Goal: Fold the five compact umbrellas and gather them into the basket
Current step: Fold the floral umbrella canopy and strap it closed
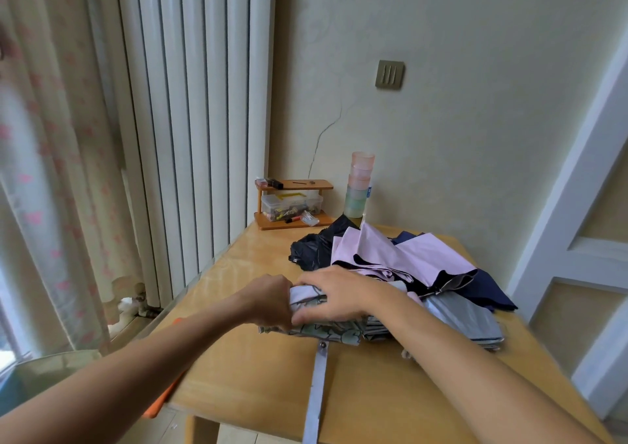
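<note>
A patterned pale-green umbrella point(326, 330) lies collapsed on the wooden table point(258, 382), its grey strap point(316, 392) trailing toward the front edge. My left hand point(272, 302) grips the umbrella's left end with curled fingers. My right hand point(334, 294) lies over its top, fingers curled around the fabric. Behind it sit a lilac umbrella point(401, 256), a black one point(312, 250), a navy one point(489, 294) and a silver-grey one point(465, 318), all loose and unfolded. No basket is in view.
A small wooden shelf point(292, 202) with a clear box stands at the table's back, next to a stack of plastic cups point(360, 185). A white radiator and curtain are on the left. An orange item point(163, 399) shows at the table's left edge.
</note>
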Action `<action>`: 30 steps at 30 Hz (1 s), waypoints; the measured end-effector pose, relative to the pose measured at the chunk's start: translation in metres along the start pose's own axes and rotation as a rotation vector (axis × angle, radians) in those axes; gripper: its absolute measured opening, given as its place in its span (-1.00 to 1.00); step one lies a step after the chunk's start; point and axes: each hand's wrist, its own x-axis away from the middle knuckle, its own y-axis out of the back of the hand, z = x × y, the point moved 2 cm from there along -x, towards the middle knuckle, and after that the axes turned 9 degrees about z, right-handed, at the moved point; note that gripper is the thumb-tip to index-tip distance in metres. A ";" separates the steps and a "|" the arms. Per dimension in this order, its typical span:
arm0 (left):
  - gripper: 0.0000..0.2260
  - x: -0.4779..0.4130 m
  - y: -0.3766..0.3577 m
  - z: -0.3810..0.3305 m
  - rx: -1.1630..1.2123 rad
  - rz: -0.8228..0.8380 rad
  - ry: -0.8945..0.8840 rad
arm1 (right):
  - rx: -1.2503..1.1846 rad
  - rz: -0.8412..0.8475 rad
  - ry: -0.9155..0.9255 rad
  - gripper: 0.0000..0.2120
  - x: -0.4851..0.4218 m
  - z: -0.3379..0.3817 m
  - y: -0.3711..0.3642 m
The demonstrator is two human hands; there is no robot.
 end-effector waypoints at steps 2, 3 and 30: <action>-0.68 0.000 0.002 0.002 0.056 -0.005 -0.006 | 0.151 -0.021 0.009 -0.47 0.000 -0.002 -0.003; -0.68 0.001 0.003 0.005 0.082 -0.002 -0.006 | 0.207 -0.033 0.013 -0.45 0.001 -0.006 -0.003; -0.80 0.005 -0.012 -0.002 -0.034 -0.165 -0.089 | 0.127 0.170 -0.252 -0.34 0.016 -0.022 0.000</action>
